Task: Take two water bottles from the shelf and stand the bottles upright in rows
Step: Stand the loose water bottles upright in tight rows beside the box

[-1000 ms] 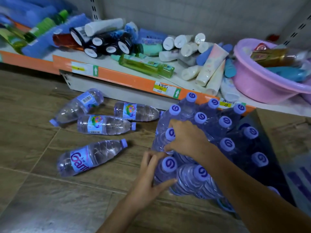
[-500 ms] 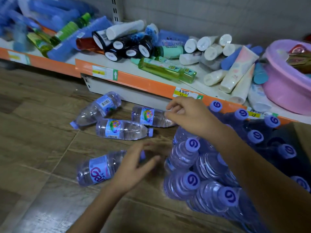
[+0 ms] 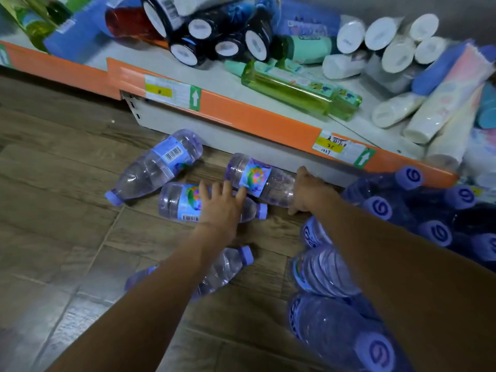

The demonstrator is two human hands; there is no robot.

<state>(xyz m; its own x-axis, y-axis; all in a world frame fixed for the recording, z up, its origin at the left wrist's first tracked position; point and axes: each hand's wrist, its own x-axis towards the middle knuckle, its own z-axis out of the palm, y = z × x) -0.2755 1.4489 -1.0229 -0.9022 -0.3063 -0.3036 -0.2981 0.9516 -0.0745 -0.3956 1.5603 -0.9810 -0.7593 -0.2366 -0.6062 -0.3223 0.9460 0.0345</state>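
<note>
The fingers (image 3: 214,189) of the left hand (image 3: 221,208) are spread and laid over the middle of a lying water bottle (image 3: 182,201), not yet curled round it; a grip is judged to be about to form. The right hand (image 3: 308,191) is set at the neck end of a second lying bottle (image 3: 257,178); its fingers are turned down and away from the camera, so it cannot be told whether they are closed round the bottle or only touching it. Both bottles lie on their sides on the wooden floor (image 3: 53,210), just below the orange edge of the shelf (image 3: 241,116), and they touch one another where the left fingers rest. One bottle per hand is being reached for, presumably so that the pair can be lifted together.

Two more bottles lie on the floor: one (image 3: 155,165) to the left, near the shelf base, and one (image 3: 222,272) partly hidden under the left forearm. To the right, a cluster of upright bottles (image 3: 381,208) with purple caps is seen, close enough that the pair could be added to its rows with a short carry. On the shelf, tubes and a green bottle (image 3: 298,89) lie jumbled.
</note>
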